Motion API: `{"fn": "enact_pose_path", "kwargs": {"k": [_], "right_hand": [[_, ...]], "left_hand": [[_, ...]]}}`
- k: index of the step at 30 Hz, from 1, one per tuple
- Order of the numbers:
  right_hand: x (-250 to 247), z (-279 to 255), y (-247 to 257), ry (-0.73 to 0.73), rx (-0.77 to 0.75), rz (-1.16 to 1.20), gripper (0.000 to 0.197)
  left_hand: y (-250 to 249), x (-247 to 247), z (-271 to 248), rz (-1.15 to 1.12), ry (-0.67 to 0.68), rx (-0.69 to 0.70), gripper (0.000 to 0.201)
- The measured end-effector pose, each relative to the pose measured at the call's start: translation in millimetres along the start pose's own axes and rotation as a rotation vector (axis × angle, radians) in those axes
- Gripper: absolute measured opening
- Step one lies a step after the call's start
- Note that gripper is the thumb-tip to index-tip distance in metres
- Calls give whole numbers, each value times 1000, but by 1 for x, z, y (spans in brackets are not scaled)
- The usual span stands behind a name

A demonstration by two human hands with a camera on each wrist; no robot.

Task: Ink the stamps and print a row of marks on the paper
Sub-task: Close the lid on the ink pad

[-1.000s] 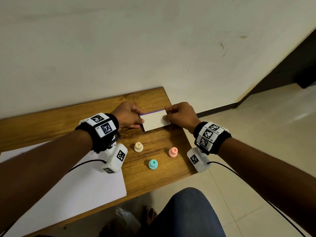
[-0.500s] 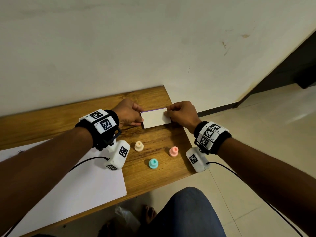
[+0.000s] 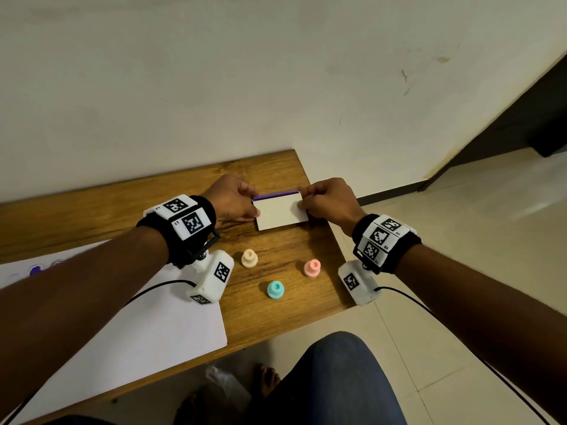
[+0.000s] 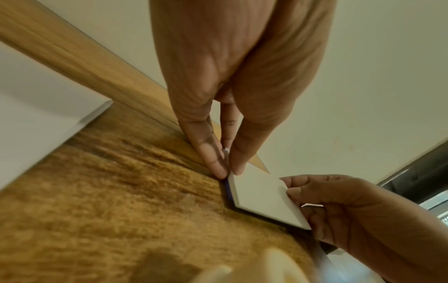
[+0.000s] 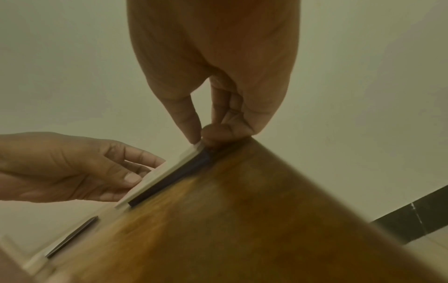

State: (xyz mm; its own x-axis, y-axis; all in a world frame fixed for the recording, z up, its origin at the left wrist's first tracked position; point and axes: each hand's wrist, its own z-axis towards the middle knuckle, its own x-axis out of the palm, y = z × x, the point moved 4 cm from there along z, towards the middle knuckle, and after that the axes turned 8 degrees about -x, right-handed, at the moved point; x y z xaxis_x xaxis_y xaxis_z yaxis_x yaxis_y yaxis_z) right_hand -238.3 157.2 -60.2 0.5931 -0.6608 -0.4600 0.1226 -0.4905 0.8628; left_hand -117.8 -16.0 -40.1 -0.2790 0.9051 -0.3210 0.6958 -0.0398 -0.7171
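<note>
A flat ink pad (image 3: 280, 211) with a white lid lies near the wooden table's far right corner. A purple strip shows along its far edge, under the lid. My left hand (image 3: 256, 207) pinches the pad's left end between thumb and fingers (image 4: 218, 166). My right hand (image 3: 302, 199) pinches the right end, thumb on the lid (image 4: 294, 191). Three small stamps stand upright in front of the pad: cream (image 3: 249, 258), pink (image 3: 312, 267) and teal (image 3: 275, 289). A white paper (image 3: 153, 326) lies at the left, with blue marks (image 3: 36, 269) near its far edge.
The table (image 3: 92, 216) stands against a pale wall. Its right edge runs just past the pad and the pink stamp. My knee in blue jeans (image 3: 337, 378) is below the front edge. Cables hang from both wrist cameras.
Both hands have stayed on the pad's ends. The purple strip along the far edge shows wider than before, as the lid's far side lifts slightly.
</note>
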Motion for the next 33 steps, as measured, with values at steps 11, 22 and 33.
{"fn": "enact_pose_path", "kwargs": {"k": [11,22,33], "right_hand": [[-3,-2,9,29,73,66,3],[2,1,8,-29,62,54,7],[0,10,13,-2,92,-64,12]], "left_hand": [[-3,0,1,62,22,-2,38],[-5,-2,1,69,43,10,39],[-6,-1,-4,80,42,40,37]]}}
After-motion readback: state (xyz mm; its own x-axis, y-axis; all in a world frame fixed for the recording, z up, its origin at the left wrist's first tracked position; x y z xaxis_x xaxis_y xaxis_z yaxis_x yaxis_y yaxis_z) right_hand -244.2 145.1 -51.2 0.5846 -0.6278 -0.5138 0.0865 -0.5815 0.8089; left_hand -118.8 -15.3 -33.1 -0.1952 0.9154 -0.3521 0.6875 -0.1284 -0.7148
